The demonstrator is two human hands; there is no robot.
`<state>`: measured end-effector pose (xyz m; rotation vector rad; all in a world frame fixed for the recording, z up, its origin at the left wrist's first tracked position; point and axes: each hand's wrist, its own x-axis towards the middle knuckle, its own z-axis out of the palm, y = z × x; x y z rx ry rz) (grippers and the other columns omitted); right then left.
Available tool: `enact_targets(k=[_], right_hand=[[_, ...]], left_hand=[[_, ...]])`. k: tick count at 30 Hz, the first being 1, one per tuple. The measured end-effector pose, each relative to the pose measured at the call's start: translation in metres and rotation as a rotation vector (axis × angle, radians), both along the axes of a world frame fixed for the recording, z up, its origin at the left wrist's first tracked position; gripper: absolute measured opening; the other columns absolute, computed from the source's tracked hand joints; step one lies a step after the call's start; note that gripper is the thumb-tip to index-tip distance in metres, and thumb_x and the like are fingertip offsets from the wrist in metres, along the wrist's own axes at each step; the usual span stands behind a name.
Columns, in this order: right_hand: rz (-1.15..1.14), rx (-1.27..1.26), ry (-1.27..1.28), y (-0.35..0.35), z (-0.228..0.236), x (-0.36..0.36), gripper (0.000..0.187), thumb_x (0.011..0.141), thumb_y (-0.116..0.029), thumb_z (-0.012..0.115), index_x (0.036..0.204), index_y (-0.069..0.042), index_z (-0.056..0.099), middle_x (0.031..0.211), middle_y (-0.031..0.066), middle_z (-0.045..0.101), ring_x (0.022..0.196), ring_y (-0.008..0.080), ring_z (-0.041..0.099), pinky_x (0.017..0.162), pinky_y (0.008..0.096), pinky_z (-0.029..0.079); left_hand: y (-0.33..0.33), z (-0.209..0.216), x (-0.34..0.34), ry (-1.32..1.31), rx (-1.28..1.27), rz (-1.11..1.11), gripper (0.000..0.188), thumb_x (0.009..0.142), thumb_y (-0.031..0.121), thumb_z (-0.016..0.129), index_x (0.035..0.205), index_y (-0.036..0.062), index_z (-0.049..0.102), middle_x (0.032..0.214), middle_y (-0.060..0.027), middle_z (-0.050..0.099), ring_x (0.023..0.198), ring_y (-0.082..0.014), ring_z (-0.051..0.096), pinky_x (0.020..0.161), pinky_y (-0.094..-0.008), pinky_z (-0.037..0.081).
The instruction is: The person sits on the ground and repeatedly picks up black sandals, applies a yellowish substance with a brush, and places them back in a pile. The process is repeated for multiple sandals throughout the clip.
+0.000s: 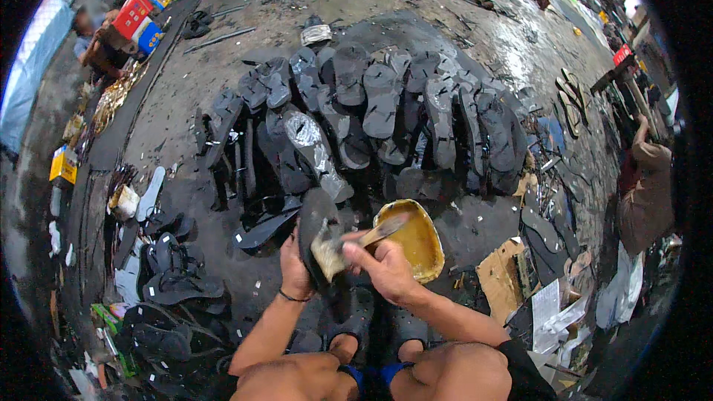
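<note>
"Low over the dark floor (483, 215), what do the hands hold?"

"The left hand (295, 271) grips a dark sandal sole (316, 217) by its edge, tilted, seemingly to present its face to the flat brush (380, 232). The right hand (389, 273) closes its fingers round the brush's wooden handle, bristles against the sole."

"And the tub (440, 249)?"

"The yellow-filled tub sits just beside the right hand, probably for easy dipping; more soles (381, 100) fan out beyond."
</note>
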<state>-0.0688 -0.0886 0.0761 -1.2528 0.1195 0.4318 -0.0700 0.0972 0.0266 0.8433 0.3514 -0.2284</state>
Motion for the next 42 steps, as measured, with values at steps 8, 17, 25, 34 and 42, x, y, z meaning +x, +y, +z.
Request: enact_targets(k=[8, 17, 25, 34, 42], right_hand=[[-0.238, 0.153, 0.239, -0.046, -0.018, 0.01, 0.025, 0.097, -0.02, 0.067, 0.113, -0.001, 0.065, 0.096, 0.0026, 0.069, 0.076, 0.0111, 0.061, 0.069, 0.0265, 0.049], [0.007, -0.74, -0.458, -0.022, -0.001, 0.021, 0.026, 0.091, -0.028, 0.07, 0.101, -0.005, 0.071, 0.09, 0.0102, 0.074, 0.08, 0.0276, 0.071, 0.075, 0.0364, 0.055], [-0.122, -0.239, -0.223, -0.015, 0.048, 0.041, 0.024, 0.088, -0.017, 0.074, 0.107, -0.002, 0.069, 0.098, 0.0091, 0.072, 0.1, 0.0192, 0.066, 0.091, 0.0357, 0.05], [-0.076, -0.514, -0.324, -0.027, 0.002, 0.036, 0.024, 0.089, -0.023, 0.072, 0.105, -0.005, 0.072, 0.099, 0.0147, 0.074, 0.092, 0.0266, 0.071, 0.086, 0.0389, 0.052], [-0.189, -0.397, -0.32, -0.052, 0.024, 0.016, 0.023, 0.091, -0.014, 0.071, 0.109, -0.001, 0.068, 0.101, 0.0081, 0.071, 0.09, 0.0152, 0.065, 0.083, 0.0295, 0.051]], left_hand=[[0.034, -0.048, -0.116, 0.228, -1.003, -0.281, 0.069, 0.102, 0.058, 0.037, 0.148, 0.0063, 0.042, 0.147, -0.0129, 0.05, 0.13, -0.0283, 0.053, 0.111, -0.043, 0.041], [-0.018, 0.032, 0.018, 0.03, -0.305, 0.101, 0.064, 0.096, 0.063, 0.051, 0.128, 0.0074, 0.057, 0.114, -0.0063, 0.066, 0.101, -0.0214, 0.065, 0.089, -0.0373, 0.054], [-0.04, 0.037, 0.025, 0.064, -0.164, 0.004, 0.081, 0.092, 0.072, 0.046, 0.128, -0.0008, 0.058, 0.123, -0.0161, 0.065, 0.107, -0.0246, 0.065, 0.095, -0.0381, 0.052], [-0.026, 0.037, 0.028, 0.129, -0.215, 0.121, 0.07, 0.091, 0.073, 0.048, 0.111, 0.0087, 0.066, 0.098, -0.0082, 0.071, 0.081, -0.0226, 0.069, 0.071, -0.0349, 0.059], [-0.033, 0.051, 0.162, -0.07, -0.32, -0.006, 0.067, 0.099, 0.061, 0.044, 0.132, 0.0038, 0.056, 0.112, -0.0148, 0.069, 0.093, -0.0297, 0.069, 0.086, -0.0435, 0.057]])
